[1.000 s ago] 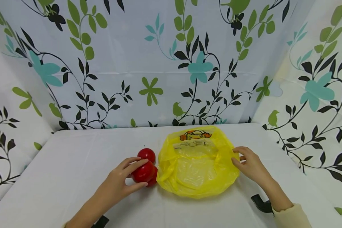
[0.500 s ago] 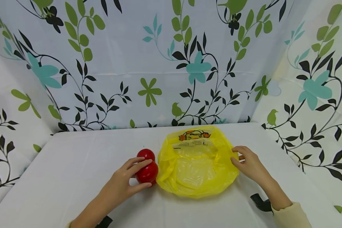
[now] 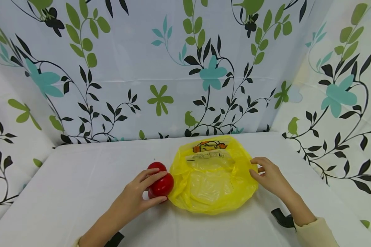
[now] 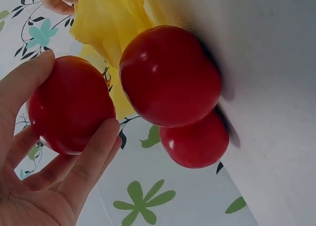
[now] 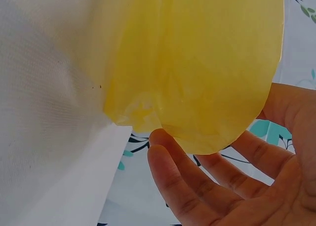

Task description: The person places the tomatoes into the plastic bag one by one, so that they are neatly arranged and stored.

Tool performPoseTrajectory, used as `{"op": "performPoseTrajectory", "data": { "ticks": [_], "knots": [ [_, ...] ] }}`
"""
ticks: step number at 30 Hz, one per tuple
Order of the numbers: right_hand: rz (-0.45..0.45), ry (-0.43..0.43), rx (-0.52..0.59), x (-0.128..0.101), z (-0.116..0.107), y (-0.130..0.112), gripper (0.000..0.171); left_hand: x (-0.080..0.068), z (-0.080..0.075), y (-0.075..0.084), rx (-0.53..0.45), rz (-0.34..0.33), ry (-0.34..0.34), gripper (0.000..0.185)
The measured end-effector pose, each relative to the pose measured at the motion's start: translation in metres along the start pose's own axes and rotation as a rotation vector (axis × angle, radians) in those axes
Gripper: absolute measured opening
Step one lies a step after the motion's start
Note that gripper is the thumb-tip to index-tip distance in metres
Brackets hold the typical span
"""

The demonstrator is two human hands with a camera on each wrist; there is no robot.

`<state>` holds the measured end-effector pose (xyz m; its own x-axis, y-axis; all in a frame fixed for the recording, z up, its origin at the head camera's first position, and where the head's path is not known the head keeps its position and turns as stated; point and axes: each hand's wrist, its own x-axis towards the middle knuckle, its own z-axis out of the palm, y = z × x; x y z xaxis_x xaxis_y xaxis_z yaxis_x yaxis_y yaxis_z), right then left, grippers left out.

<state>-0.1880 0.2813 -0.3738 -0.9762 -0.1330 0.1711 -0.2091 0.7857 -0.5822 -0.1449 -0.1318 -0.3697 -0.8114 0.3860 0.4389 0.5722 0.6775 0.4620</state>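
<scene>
My left hand point(image 3: 161, 187) grips a red tomato point(image 3: 165, 184) just off the white table, against the left edge of a yellow plastic bag point(image 3: 211, 178). A second tomato point(image 3: 156, 166) lies behind it, and a third is mostly hidden under the held one. The left wrist view shows the held tomato point(image 4: 69, 107) between my thumb and fingers point(image 4: 94, 152), with the other two tomatoes point(image 4: 170, 75) point(image 4: 195, 142) touching each other on the table. My right hand point(image 3: 257, 168) pinches the bag's right rim; in the right wrist view the yellow film point(image 5: 197, 67) lies over my fingers point(image 5: 173, 181).
The white table point(image 3: 80, 178) is walled on three sides by floral cloth point(image 3: 160, 68). The bag lies spread open and flat at the centre right, with a printed label point(image 3: 208, 145) at its far side. Bare table surface lies to the left and in front.
My left hand has carried its tomato a little to the right, up against the bag's edge. My right hand has stayed on the bag's rim.
</scene>
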Motion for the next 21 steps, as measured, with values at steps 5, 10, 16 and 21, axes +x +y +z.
{"op": "performPoseTrajectory", "data": {
  "ticks": [5, 10, 16, 21],
  "knots": [
    [-0.006, -0.003, 0.005, 0.000, -0.001, 0.000, 0.036, 0.004, 0.002, 0.003, -0.020, -0.002, -0.001, 0.068],
    [-0.014, 0.006, 0.005, -0.001, -0.001, 0.001, 0.035, 0.007, 0.005, 0.005, -0.045, 0.018, 0.005, 0.068],
    [-0.023, 0.006, 0.017, 0.000, -0.003, 0.000, 0.035, 0.010, 0.009, 0.008, -0.062, 0.042, 0.010, 0.068],
    [-0.020, 0.009, 0.020, 0.000, -0.002, 0.002, 0.034, 0.013, 0.012, 0.012, -0.084, 0.031, -0.012, 0.066]
  ]
}}
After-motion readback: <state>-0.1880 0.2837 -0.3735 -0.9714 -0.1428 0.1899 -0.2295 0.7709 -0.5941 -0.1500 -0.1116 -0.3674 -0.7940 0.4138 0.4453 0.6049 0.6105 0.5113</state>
